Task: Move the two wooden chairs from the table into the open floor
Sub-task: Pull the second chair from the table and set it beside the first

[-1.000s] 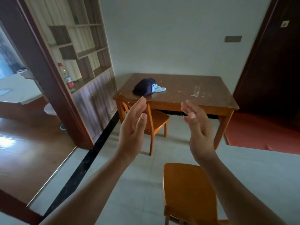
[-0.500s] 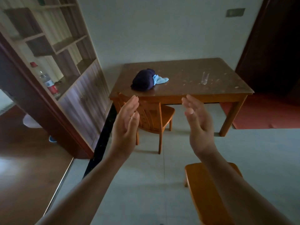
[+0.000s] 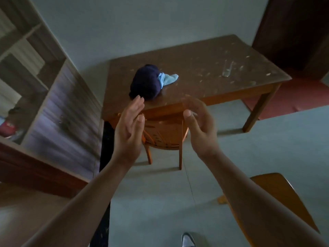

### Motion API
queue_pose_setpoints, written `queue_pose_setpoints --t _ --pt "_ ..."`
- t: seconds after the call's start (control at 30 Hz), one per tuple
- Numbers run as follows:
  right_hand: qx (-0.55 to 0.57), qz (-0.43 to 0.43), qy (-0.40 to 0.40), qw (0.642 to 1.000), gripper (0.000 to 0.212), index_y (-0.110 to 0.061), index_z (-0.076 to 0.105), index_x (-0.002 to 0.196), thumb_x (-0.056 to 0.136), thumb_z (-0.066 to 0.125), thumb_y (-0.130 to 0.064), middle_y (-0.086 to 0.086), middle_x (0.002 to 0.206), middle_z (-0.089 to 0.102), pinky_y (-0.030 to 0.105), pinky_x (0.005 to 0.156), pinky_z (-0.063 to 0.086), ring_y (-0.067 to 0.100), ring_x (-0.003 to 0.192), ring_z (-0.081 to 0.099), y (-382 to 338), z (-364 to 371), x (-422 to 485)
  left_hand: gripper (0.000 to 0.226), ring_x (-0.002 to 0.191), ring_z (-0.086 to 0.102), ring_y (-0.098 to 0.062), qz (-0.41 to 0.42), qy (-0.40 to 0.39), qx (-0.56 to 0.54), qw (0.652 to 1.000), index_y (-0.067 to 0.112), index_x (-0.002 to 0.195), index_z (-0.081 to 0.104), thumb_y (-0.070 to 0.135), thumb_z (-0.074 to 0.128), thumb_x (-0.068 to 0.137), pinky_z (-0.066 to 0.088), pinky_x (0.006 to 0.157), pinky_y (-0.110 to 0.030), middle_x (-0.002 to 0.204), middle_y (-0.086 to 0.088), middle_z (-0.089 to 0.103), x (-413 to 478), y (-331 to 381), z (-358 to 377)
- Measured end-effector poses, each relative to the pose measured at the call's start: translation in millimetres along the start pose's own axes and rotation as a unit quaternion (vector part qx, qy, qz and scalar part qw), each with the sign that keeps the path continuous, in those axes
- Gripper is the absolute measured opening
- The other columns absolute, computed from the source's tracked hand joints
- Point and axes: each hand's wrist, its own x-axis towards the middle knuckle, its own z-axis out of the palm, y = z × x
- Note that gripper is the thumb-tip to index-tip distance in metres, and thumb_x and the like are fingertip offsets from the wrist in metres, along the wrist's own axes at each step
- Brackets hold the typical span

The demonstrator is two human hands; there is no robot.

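hands raised before the tucked chair

both hands are held up in front of the surface point(image 3: 204, 56), palms facing each other with a gap between them. the left hand point(image 3: 129, 129) is flat, fingers straight and together, its grip wide and empty. the right hand point(image 3: 201, 125) is motion-blurred, with fingers curled loosely forward; its grip is also wide and holds nothing. neither hand touches anything.

seen between and just beyond the hands is one chair point(image 3: 165, 134), pushed in at the near left end of the surface, its back towards the camera and its seat partly under the top. its two rear legs stand on the pale floor point(image 3: 267, 152). the second chair point(image 3: 277, 196) is well apart from the surface, out on the open floor at lower right (only part of its orange seat shows, the right forearm crossing in front of it).

on the surface lie a dark bundle point(image 3: 146, 82) with a light blue cloth point(image 3: 168, 79) touching its right side, and near the far right a clear glass point(image 3: 227, 69), upright. the top is speckled with pale marks.

a shelf unit point(image 3: 53, 97) stands at left, blurred. a dark doorway point(image 3: 299, 29) is at upper right, with red flooring point(image 3: 292, 98) below it. a shoe point(image 3: 187, 239) shows at the bottom edge.
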Motion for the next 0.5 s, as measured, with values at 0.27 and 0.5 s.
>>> queue_pose_setpoints --t 0.27,0.5 --pt "-0.064 0.031 0.123 0.99 0.054 -0.014 0.059 0.134 0.097 0.06 -0.054 0.0 0.125 0.069 0.037 0.079 0.063 0.022 0.109 0.072 86 69 36 0.055 0.14 0.047 -0.012 0.004 -0.116 -0.051 0.992 0.025 0.151 0.041 0.053 0.042 0.104 0.043 0.111 -0.032 0.153 0.004 0.049 77 -117 -23" --pt "-0.225 0.076 0.174 0.956 0.066 -0.02 0.057 0.137 0.093 0.051 -0.069 -0.003 0.131 0.067 0.03 0.086 0.06 0.01 0.113 0.069 150 133 48 0.059 0.14 0.044 -0.007 -0.045 -0.239 -0.048 0.969 0.04 0.15 0.038 0.065 0.047 0.098 0.04 0.107 -0.022 0.154 0.013 0.046 120 -212 -69"
